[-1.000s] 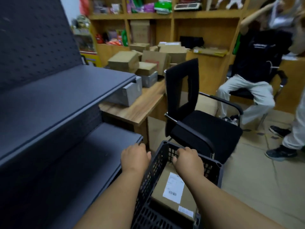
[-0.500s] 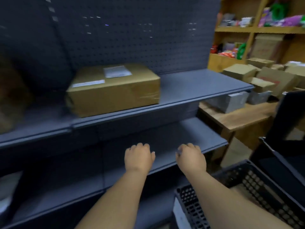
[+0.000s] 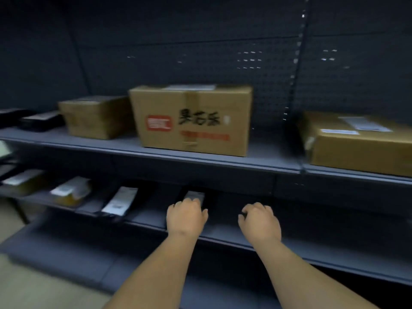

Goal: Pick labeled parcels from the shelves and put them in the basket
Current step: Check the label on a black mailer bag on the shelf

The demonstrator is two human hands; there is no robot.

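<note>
Three cardboard parcels stand on the upper grey shelf [image 3: 200, 161]: a tall box with red print [image 3: 191, 121], a lower box [image 3: 95, 117] to its left, and a labeled box [image 3: 361, 143] at the right. On the lower shelf [image 3: 334, 253] lie several flat parcels with white labels, among them a dark one [image 3: 120, 200] and a yellowish one [image 3: 71, 190]. My left hand [image 3: 186, 217] hovers with loosely curled fingers just before a small dark labeled parcel [image 3: 195, 194]; whether it touches is unclear. My right hand [image 3: 259, 221] hangs beside it, curled, holding nothing. The basket is out of view.
A dark pegboard wall [image 3: 200, 41] backs the shelves, with an upright post [image 3: 296, 85] between bays. Black flat parcels [image 3: 40, 120] lie at the upper shelf's far left. A bottom shelf [image 3: 66, 248] juts out below, above pale floor [image 3: 33, 286].
My view has swung left from the basket and chair to the shelves. Both hands let go of the basket rim and now hover before the lower shelf.
</note>
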